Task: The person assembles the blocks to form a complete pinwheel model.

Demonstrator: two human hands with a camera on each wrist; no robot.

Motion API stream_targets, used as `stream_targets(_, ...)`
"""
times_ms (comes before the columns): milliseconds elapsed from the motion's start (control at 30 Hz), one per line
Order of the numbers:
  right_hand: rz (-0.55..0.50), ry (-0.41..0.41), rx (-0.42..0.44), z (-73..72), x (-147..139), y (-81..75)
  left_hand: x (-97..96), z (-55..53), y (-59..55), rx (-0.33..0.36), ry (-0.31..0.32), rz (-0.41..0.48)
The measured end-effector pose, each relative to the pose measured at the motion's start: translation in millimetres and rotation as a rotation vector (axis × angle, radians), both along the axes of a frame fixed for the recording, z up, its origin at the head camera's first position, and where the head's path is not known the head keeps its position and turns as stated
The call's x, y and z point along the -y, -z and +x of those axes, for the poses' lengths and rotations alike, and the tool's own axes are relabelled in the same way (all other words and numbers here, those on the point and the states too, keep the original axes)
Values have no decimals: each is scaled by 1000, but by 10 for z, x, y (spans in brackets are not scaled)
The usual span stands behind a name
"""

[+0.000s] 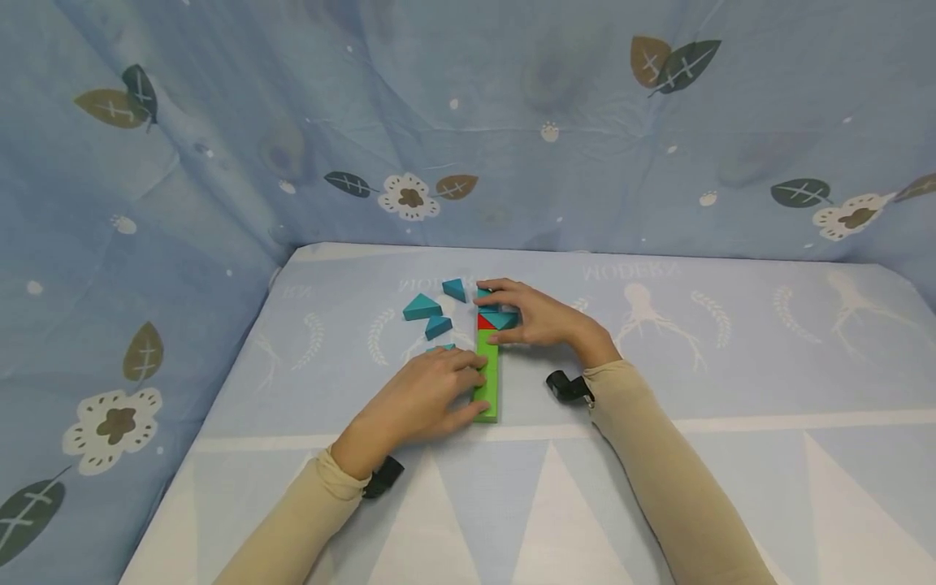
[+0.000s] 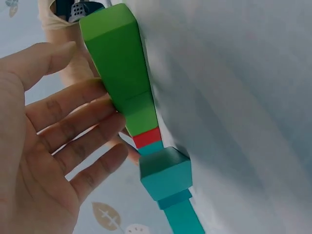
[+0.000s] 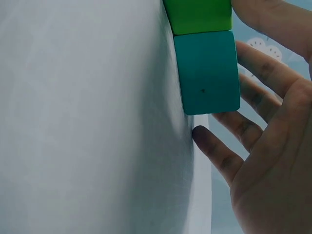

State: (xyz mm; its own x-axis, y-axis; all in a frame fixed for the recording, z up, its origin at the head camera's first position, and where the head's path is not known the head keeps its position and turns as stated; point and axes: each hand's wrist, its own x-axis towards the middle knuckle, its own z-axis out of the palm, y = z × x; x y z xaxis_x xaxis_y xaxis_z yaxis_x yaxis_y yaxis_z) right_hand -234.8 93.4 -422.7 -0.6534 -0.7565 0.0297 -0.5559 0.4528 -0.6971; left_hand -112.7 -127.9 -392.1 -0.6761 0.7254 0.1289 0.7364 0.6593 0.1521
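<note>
A row of green blocks (image 1: 487, 382) runs away from the person on the cloth, with a red block (image 1: 483, 322) at its far end. Beside the red piece sits a teal triangular block (image 1: 503, 319), and another teal block (image 1: 484, 292) stands beyond, partly covered by fingers. My left hand (image 1: 433, 392) is spread along the row's left side; its fingertips (image 2: 114, 117) lie right at the green side. From the right, my right hand (image 1: 544, 315) reaches over the far end, fingers loosely extended about the teal pieces, thumb close to the green.
Loose teal blocks lie left of the row: one wedge (image 1: 422, 307), one farther back (image 1: 454, 289), one nearer (image 1: 438, 327), and one (image 1: 443, 348) partly behind the left hand. The patterned cloth (image 1: 702, 357) covers the table; a blue curtain (image 1: 512, 162) hangs behind.
</note>
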Motion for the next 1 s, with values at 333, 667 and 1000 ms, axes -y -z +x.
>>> stream_targets(333,3,67,-15,61,-42,-160,355,-471,-179,111,-117,245)
stream_targets(667,149,75,-289,588,-63,-156,570,-1061,-57,231,-231,257)
stream_targets(1000,95,50,-245,798,-141,-34,434,-1254,89,296,-198,247)
